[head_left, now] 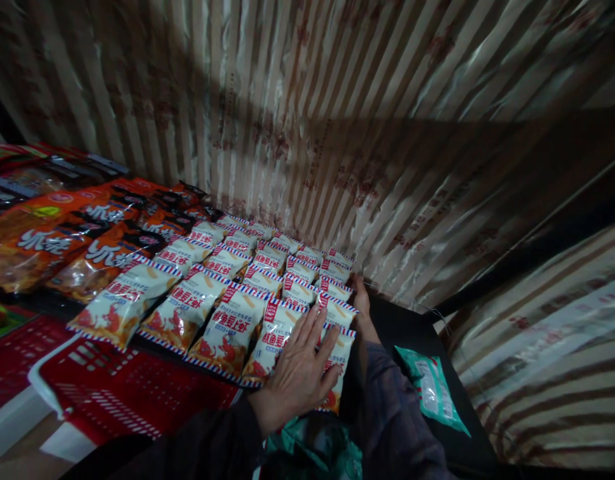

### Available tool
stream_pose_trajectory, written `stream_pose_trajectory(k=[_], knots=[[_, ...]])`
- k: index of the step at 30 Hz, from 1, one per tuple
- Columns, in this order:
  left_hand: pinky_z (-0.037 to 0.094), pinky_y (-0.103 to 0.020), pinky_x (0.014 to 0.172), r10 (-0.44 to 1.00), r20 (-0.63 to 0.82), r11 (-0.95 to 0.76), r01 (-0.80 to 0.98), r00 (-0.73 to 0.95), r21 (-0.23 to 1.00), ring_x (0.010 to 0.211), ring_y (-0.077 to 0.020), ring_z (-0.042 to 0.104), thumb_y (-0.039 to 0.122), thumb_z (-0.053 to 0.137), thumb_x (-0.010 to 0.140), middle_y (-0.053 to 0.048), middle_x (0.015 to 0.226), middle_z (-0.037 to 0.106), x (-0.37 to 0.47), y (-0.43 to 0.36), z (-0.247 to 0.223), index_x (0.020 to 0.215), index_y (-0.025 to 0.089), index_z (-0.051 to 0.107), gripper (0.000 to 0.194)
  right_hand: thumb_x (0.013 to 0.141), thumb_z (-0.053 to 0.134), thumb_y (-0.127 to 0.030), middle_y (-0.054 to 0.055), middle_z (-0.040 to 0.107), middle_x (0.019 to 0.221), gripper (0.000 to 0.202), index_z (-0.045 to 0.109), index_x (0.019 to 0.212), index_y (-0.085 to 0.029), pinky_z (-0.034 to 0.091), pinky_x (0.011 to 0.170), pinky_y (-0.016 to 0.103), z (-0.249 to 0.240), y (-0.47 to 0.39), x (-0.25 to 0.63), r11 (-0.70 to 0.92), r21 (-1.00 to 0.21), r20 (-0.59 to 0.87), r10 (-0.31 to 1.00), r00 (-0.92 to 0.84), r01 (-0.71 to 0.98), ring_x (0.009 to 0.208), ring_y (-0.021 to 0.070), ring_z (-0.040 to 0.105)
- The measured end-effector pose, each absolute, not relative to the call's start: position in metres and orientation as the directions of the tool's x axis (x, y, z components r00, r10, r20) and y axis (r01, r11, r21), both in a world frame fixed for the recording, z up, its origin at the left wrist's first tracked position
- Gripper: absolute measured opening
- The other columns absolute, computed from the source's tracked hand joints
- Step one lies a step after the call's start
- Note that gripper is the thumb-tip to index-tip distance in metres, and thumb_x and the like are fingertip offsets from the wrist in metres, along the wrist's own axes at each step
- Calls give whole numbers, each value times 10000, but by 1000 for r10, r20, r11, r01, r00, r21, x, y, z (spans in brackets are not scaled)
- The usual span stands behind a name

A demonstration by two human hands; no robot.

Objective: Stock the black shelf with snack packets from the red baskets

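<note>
Striped brown-and-cream sheeting point(287, 100) rises behind our flat black shelf point(400, 323).
White-and-orange, pillow-shaped plastic packets point(232, 327) with striped crimped edges lie in rows from centre toward 8 o'clock. Our left hand point(303, 363), at 6 o'clock, spreads flat over the right-end front packets, gripping nothing; our right hand point(363, 308), at 4 o'clock, is against the rows' end, fingers partly hidden, so we cannot tell whether it grips. We judge these puffed packets light, soft, slippery and crushable, best held by the crimped edges. Glossy orange-and-black bags point(42, 247) lie at 9 o'clock, a red perforated basket point(152, 393) at 8, a teal packet point(432, 390) at 4.
</note>
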State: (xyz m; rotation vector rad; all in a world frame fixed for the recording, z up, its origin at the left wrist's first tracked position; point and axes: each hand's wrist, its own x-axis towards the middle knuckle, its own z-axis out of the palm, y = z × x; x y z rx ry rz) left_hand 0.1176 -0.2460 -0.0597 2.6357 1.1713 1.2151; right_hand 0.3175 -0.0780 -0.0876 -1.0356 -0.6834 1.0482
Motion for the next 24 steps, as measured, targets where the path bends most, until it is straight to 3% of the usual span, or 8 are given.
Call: stream_pose_trajectory(k=[4,7,13,18,24], knots=[[261,-575,1162,631,658,-717,634,412,290,1492,-364,60,303,582,859,-172,1628,5,119,-251,-58,1500,159,265,729,841,503,-540,65,671,1236,448,644,1123,-221,447,1053,421,-81,-99,327,25,-972,-98,859,502,-233,1234,226,577],[247,-571,1167,631,655,-724,619,416,304,1493,-359,28,312,574,864,-170,1627,-19,120,-255,-59,1510,160,237,744,838,474,-516,92,603,1337,468,633,1139,-194,384,1108,433,-71,-122,335,40,-991,-40,814,580,-125,1287,233,533],[264,-592,1155,675,635,-704,586,376,401,1494,-347,4,304,538,881,-172,1626,30,114,-257,-51,1479,160,302,659,763,541,-614,100,614,1301,558,642,1103,-184,394,1090,452,-34,-163,326,147,-989,104,783,613,-20,1256,260,556],[278,-614,1147,748,626,-599,633,223,490,1501,-316,17,254,443,922,-186,1607,157,82,-239,-30,1436,135,373,532,769,566,-617,74,672,1192,449,676,953,-222,402,1092,459,0,-174,277,208,-974,119,814,569,-93,1157,241,627],[255,-581,1169,832,554,-358,740,-24,570,1500,-307,69,146,394,902,-174,1586,243,12,-198,-8,1324,93,505,439,829,571,-577,48,705,1148,370,695,948,-249,452,1063,425,14,-181,174,180,-942,78,938,339,-283,1116,212,652]])
